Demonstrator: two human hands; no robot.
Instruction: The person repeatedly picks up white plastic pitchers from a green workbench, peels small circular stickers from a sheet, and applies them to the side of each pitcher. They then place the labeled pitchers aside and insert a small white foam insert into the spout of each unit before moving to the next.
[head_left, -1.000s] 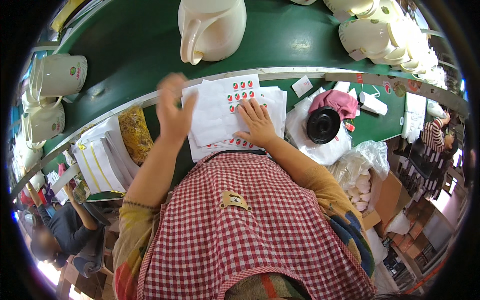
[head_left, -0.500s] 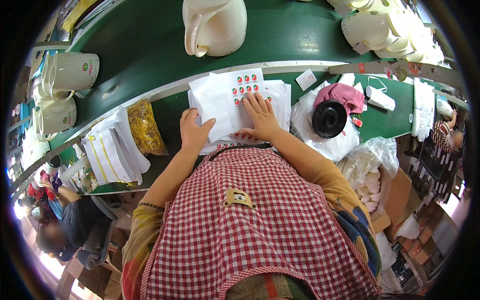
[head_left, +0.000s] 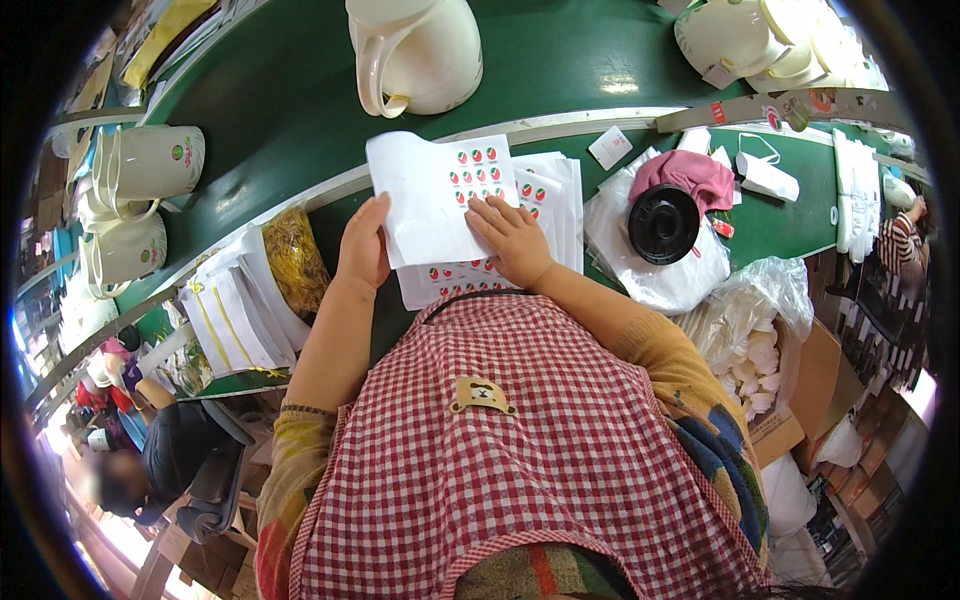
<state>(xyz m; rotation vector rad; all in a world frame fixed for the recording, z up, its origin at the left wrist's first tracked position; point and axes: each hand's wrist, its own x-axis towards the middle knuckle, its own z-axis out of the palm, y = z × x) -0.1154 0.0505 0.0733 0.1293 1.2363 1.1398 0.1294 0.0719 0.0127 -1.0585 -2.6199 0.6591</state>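
Observation:
A white sheet of round red-and-green stickers [head_left: 430, 225] is raised a little at its left side. My left hand [head_left: 366, 245] grips that left edge, with fingers upright along it. My right hand [head_left: 517, 240] lies across the sheet's lower right part, fingers stretched out over the paper, some stickers partly under them. Beneath is a stack of similar sticker sheets [head_left: 565, 205], fanned out to the right and toward my apron. Just beyond the papers stands a cream pitcher [head_left: 440, 65] with its handle toward me.
Right: a black round lid [head_left: 664, 224] on a plastic bag, a pink cloth [head_left: 690, 180], and a cardboard box [head_left: 815, 375] of white parts. Left: white papers [head_left: 225, 320], a bag of yellow ties [head_left: 295, 260], and cream pitchers [head_left: 160, 160]. A metal rail [head_left: 570, 128] runs behind the sheets.
The sticker sheet's left side has been lifted and straightened. My left hand has closed on its edge, and my right hand's fingers have drawn closer together.

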